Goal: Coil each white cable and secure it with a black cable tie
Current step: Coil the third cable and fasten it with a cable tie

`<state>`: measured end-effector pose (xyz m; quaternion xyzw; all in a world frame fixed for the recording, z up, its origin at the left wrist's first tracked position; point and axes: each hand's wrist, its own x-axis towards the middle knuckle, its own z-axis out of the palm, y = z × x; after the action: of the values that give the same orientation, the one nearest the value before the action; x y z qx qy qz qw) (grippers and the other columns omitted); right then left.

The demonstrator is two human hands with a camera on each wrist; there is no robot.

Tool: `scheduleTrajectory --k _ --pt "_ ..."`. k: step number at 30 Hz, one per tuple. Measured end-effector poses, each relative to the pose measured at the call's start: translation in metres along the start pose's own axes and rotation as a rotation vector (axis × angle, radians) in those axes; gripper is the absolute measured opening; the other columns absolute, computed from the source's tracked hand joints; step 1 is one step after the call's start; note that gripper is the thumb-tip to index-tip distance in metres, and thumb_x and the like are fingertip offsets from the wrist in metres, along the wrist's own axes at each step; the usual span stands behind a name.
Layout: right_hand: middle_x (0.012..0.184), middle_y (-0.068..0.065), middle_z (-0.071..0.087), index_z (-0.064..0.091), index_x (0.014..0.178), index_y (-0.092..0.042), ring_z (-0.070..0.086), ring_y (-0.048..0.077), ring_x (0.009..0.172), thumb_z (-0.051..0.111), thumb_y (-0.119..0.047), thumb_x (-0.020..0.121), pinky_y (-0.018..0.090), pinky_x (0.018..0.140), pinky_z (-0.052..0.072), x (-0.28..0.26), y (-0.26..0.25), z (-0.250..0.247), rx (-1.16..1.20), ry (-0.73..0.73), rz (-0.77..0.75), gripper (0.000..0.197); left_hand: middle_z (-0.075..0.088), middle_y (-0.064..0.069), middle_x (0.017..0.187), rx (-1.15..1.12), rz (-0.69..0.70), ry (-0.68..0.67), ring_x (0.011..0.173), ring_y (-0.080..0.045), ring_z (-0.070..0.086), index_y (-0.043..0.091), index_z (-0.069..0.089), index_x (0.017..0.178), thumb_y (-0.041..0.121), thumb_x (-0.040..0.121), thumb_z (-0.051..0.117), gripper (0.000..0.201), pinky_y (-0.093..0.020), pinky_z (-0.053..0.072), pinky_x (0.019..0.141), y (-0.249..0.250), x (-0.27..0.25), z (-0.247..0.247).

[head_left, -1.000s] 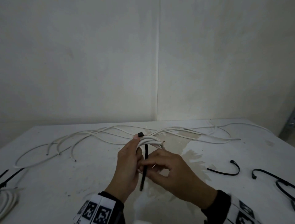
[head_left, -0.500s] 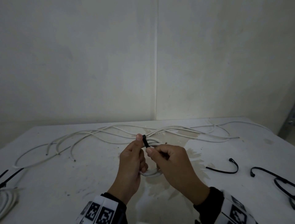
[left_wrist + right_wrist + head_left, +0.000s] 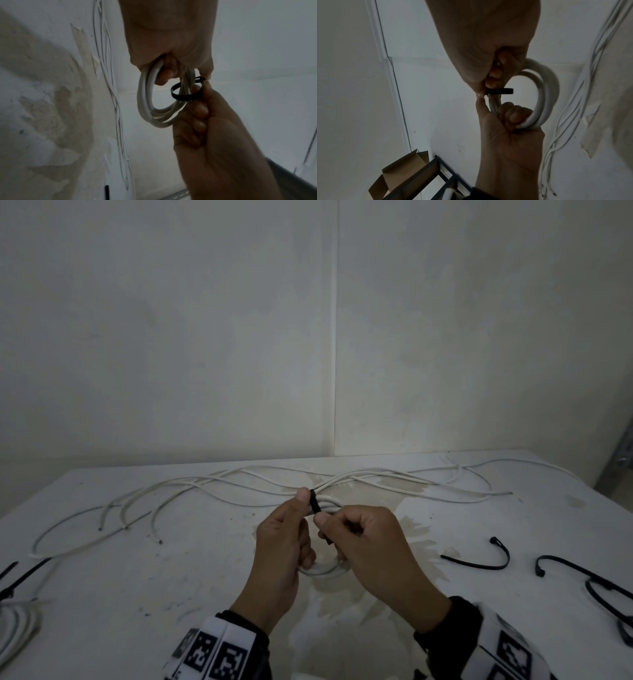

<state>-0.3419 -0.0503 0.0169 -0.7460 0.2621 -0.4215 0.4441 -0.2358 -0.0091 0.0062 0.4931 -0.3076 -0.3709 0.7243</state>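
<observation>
A small coil of white cable (image 3: 322, 570) is held just above the table, and my left hand (image 3: 301, 510) grips it, fingers through the loop and thumb up by the tie's head. A black cable tie (image 3: 315, 501) is looped loosely around the coil's strands. My right hand (image 3: 328, 529) pinches the tie's tail close beside the left thumb. In the left wrist view the tie (image 3: 181, 96) rings one side of the coil (image 3: 145, 97) with slack. The right wrist view shows the tie's end (image 3: 500, 91) sticking out from the pinch, next to the coil (image 3: 545, 94).
Several loose white cables (image 3: 359, 479) lie tangled across the back of the table. Spare black ties (image 3: 488, 561) (image 3: 603, 585) lie at the right. At the left edge are a white cable bundle (image 3: 17, 623) and black ties (image 3: 24, 575). A cardboard box (image 3: 406, 169) stands beyond the table.
The tie's long tail, which hung down in front of the coil, has been brought up. My right hand rose from the coil's lower part to the top beside the left thumb.
</observation>
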Motion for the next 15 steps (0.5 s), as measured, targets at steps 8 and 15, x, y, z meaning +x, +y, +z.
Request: scheduleTrajectory --k 8,15 --pt "0.042 -0.011 0.052 0.057 0.06 -0.025 0.049 0.005 0.04 0.057 -0.042 0.078 0.014 0.045 0.038 -0.001 -0.007 0.002 0.023 0.065 -0.015 0.025 0.027 0.008 0.036 0.116 0.054 -0.002 0.032 -0.007 0.024 0.019 0.065 0.058 0.029 0.088 0.052 0.034 -0.017 0.027 0.037 -0.001 -0.004 0.003" --pt "0.063 -0.012 0.058 0.061 0.072 -0.036 0.049 -0.001 0.056 0.062 -0.024 0.085 0.009 0.055 0.037 0.008 -0.012 -0.023 -0.09 0.112 -0.106 0.017 0.025 0.008 0.036 0.098 0.067 -0.03 0.031 -0.007 0.022 0.014 0.067 0.069 0.033 0.077 0.057 0.023 -0.016 0.025 0.036 0.002 -0.002 -0.005"
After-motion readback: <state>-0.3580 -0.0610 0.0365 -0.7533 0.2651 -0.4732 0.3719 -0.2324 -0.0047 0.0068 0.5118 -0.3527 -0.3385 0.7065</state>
